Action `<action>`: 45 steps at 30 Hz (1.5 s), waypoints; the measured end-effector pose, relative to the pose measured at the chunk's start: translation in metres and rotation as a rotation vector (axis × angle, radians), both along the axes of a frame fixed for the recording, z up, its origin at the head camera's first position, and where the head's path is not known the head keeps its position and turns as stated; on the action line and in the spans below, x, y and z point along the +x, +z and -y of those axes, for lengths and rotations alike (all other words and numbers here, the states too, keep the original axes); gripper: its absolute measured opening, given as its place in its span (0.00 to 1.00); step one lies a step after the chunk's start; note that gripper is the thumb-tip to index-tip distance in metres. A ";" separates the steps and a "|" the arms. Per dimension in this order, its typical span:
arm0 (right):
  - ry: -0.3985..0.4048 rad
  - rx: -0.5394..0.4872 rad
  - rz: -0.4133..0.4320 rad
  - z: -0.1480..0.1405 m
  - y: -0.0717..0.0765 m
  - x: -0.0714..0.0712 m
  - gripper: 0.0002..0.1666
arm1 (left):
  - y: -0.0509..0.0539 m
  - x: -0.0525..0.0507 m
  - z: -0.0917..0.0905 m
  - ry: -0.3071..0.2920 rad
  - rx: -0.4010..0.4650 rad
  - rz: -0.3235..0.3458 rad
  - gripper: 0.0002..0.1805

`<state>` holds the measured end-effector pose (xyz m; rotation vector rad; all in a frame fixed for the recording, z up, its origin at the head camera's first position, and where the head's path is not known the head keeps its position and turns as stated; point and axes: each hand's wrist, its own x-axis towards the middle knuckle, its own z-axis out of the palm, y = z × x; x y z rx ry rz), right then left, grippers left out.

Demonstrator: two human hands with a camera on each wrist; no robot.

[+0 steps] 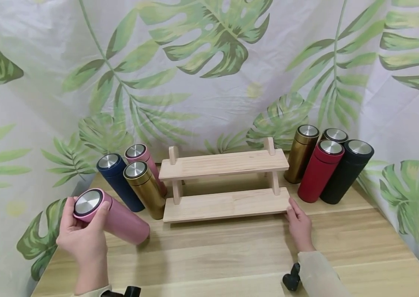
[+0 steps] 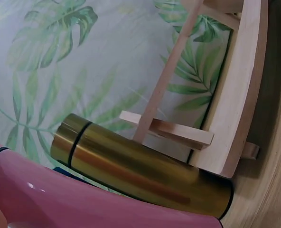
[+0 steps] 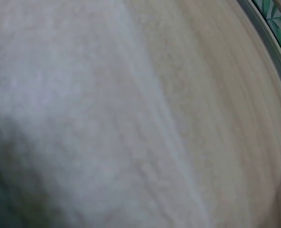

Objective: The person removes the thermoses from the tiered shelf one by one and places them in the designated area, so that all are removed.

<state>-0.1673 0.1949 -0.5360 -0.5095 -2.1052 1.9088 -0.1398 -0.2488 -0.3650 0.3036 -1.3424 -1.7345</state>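
Observation:
In the head view, my left hand (image 1: 84, 241) grips a pink thermos flask (image 1: 125, 222) near its silver-topped lid, fingers and thumb around it. The flask leans, its lower end towards the right; whether that end touches the table cannot be told. A two-tier wooden shelf (image 1: 228, 205) stands mid-table with bare boards. At the right end of its lower board, my right hand (image 1: 300, 227) pinches the corner. Just beyond the held flask stands a gold flask (image 1: 147, 196), close to the shelf's left end. The left wrist view shows the pink flask (image 2: 83, 194) beside the gold flask (image 2: 135, 166).
A navy flask (image 1: 121, 183) and another pink flask (image 1: 152, 165) stand at the left. Right of the shelf are a gold flask (image 1: 300, 159), a red flask (image 1: 318, 175), a black flask (image 1: 344, 177) and one mostly hidden behind. A leaf-print cloth (image 1: 213, 103) hangs behind the table (image 1: 209, 255).

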 end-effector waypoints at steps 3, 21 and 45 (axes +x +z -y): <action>0.000 0.011 -0.004 0.000 0.000 0.000 0.26 | -0.004 -0.007 0.003 0.009 -0.008 0.007 0.40; 0.006 0.039 0.016 0.001 0.000 -0.001 0.25 | -0.025 -0.037 0.011 0.076 -0.067 0.080 0.39; 0.001 0.014 0.005 0.000 -0.001 -0.002 0.25 | -0.034 -0.049 0.014 0.057 -0.165 0.213 0.42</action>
